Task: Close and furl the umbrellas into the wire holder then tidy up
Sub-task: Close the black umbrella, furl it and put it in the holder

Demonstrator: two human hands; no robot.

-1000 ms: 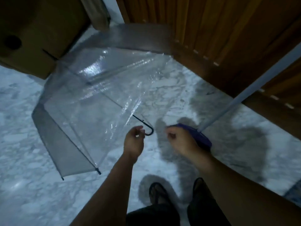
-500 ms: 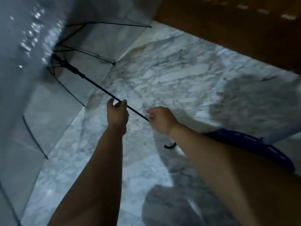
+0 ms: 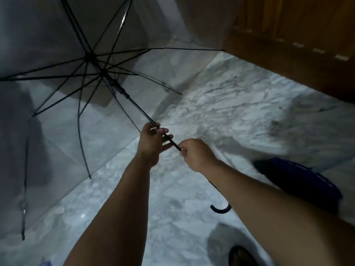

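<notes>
A transparent umbrella [image 3: 57,131] is spread open at the upper left, its inside facing me, black ribs fanning from the hub. Its thin black shaft [image 3: 134,104] runs down to the right and ends in a curved black handle [image 3: 221,209] below my right forearm. My left hand [image 3: 151,141] grips the shaft with fingers curled round it. My right hand [image 3: 196,154] pinches the shaft just below the left hand. A blue umbrella [image 3: 299,179] lies on the floor at the right, partly hidden by my right arm. No wire holder is in view.
The floor is pale marble [image 3: 221,104]. A brown wooden door [image 3: 297,35] with slats fills the upper right. The toe of a dark sandal [image 3: 242,256] shows at the bottom edge.
The clear umbrella has swung up so its inside faces me. Both hands have slid along the shaft, and my left hand now grips it fully. The view has shifted left.
</notes>
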